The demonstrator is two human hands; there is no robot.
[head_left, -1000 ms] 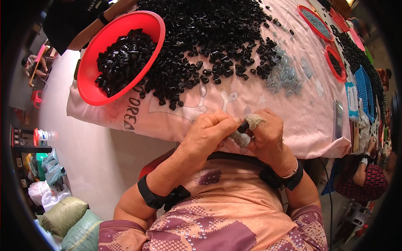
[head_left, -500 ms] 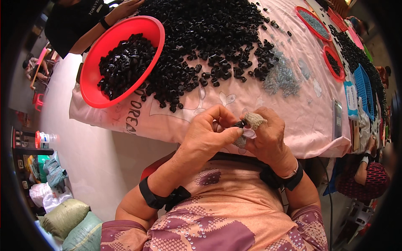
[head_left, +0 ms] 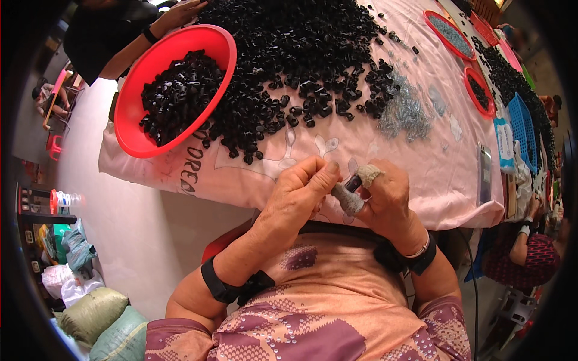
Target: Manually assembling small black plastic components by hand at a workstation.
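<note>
Black, small, glossy part (head_left: 353, 182) pinched between my left hand (head_left: 299, 195) and my right hand (head_left: 385, 201), both closed on it, at the near edge of the pink cloth (head_left: 421, 162) | one held part | two cloth-wrapped right fingers (head_left: 348, 199) | one red bowl (head_left: 174, 90) at the cloth's left end

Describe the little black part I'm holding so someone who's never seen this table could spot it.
Start at the pink-covered table, then come to its near edge, where the two hands meet. The small black piece sits pinched between the left hand and right hand, against the cloth-wrapped fingers. Unlike the black pile, it is alone and off the table.
</note>
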